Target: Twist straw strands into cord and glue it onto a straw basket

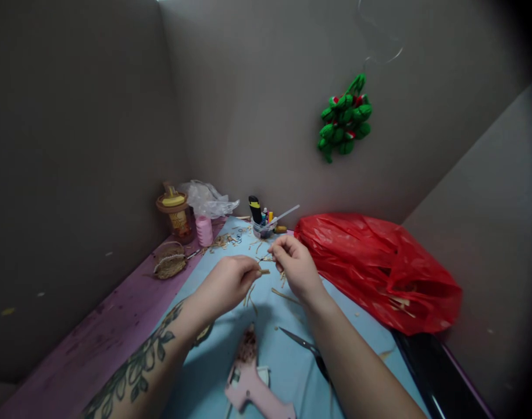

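Note:
My left hand [231, 280] is closed in a pinch on a short piece of dry straw [264, 272] that pokes out past the fingertips. Just to its right, my right hand [296, 265] pinches the end of a thin dark strand [267, 259]; the strand runs toward the left fingertips, and its exact kind is too small to make out. Both hands hover above the blue work surface [266, 317]. Nearer to me lies a pink hot glue gun [248, 372], its nozzle end stained brown. Scissors [307, 346] rest partly under my right forearm.
A red plastic bag [374, 262] fills the right side. At the back stand a cup of pens [263, 227], a pink spool [203, 231], a clear bag [207, 199] and a brown lidded cup [177, 215]. A small woven basket [170, 261] sits left. Straw scraps [224, 240] lie scattered.

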The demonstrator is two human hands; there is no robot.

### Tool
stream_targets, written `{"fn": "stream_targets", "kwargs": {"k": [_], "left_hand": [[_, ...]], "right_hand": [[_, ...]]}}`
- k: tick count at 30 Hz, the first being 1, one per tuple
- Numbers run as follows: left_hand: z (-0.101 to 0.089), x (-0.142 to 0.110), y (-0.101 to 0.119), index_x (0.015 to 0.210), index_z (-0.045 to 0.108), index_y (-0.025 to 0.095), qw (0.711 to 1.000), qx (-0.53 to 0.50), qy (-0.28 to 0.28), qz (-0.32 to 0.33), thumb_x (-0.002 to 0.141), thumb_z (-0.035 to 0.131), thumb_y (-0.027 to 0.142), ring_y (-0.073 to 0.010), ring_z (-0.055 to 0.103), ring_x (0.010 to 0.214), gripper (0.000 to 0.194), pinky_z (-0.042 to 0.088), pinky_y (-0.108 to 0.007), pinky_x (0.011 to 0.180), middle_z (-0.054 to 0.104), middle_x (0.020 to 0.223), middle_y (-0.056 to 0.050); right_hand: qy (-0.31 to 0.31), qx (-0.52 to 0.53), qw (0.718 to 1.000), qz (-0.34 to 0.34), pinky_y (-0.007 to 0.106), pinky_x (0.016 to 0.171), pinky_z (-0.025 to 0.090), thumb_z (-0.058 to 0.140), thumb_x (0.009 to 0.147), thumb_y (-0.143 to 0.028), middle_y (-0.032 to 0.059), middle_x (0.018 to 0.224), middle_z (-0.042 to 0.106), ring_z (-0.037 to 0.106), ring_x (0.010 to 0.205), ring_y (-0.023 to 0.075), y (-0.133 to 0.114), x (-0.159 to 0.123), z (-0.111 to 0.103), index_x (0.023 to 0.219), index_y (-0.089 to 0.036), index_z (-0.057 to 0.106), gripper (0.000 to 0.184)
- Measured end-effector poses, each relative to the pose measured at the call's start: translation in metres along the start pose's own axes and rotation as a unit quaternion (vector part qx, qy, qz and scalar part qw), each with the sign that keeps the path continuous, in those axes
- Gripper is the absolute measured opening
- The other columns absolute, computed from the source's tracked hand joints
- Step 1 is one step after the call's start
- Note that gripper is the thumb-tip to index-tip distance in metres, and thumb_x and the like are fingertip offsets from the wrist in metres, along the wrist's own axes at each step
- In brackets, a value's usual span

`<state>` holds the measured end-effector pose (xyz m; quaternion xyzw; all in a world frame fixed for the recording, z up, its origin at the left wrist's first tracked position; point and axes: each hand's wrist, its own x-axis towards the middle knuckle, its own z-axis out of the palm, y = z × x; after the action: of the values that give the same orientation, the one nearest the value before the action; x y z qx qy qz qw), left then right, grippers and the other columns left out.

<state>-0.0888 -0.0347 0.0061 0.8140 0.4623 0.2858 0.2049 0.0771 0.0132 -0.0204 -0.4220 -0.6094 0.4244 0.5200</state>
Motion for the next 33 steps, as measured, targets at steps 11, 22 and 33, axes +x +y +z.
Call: {"fn": "stream_targets", "kwargs": {"k": [11, 22, 33], "left_hand": [[0.000, 0.002, -0.005, 0.075, 0.062, 0.015, 0.998, 0.055, 0.017, 0.009, 0.086, 0.044, 0.019, -0.0131, 0.055, 0.068, 0.022, 0.038, -0.022, 0.064, 0.064, 0.074, -0.004], [0.007, 0.001, -0.003, 0.079, 0.061, 0.017, 0.995, 0.095, 0.019, 0.030, 0.087, 0.041, 0.017, -0.0153, 0.057, 0.075, 0.022, 0.042, -0.025, 0.072, 0.063, 0.079, -0.006], [0.001, 0.001, -0.006, 0.079, 0.065, 0.016, 1.000, -0.002, -0.004, 0.003, 0.086, 0.045, 0.024, -0.0130, 0.056, 0.067, 0.022, 0.039, -0.022, 0.064, 0.065, 0.073, -0.004]], "right_hand": [[0.015, 0.086, 0.995, 0.052, 0.020, 0.039, 0.025, 0.060, 0.071, -0.034, -0.0058, 0.057, 0.045, 0.034, 0.042, 0.0058, 0.006, 0.003, 0.002, 0.068, -0.019, 0.049, 0.019], [-0.084, 0.017, 0.994, 0.071, 0.022, 0.045, 0.029, 0.063, 0.069, -0.035, -0.0040, 0.056, 0.046, 0.038, 0.049, 0.0088, -0.010, -0.006, 0.010, 0.067, -0.017, 0.058, 0.019], [0.000, -0.179, 0.979, -0.102, 0.026, 0.060, 0.035, 0.047, 0.077, -0.023, -0.0011, 0.066, 0.046, 0.044, 0.065, 0.0145, -0.005, -0.001, 0.001, 0.065, -0.020, 0.046, 0.013]]}}
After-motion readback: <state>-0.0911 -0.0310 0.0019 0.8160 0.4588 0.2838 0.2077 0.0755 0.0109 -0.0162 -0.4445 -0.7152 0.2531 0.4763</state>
